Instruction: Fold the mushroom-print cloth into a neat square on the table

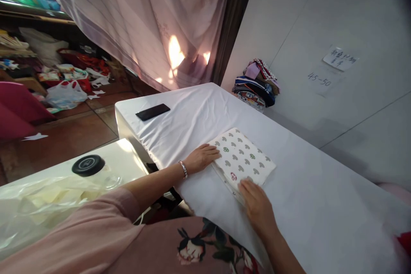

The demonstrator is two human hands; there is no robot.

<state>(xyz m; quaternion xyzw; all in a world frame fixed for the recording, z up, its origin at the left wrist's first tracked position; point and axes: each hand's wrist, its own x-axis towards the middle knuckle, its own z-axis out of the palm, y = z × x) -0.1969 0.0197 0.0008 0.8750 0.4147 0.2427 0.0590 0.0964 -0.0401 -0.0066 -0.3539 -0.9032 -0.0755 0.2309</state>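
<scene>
A folded cream cloth (244,157) printed with small grey and green shapes lies on the white-covered table (308,188). My left hand (201,157), with a bracelet at the wrist, rests flat at the cloth's left edge, fingers stretched out and touching it. My right hand (255,200) lies palm down on the cloth's near corner, fingers extended over its edge. Neither hand is wrapped round anything.
A black phone (153,111) lies at the table's far left corner. A pile of folded clothes (257,85) sits against the wall. To the left stands a white surface with a black round disc (87,165) and clear plastic bags (38,205). Curtain and clutter lie beyond.
</scene>
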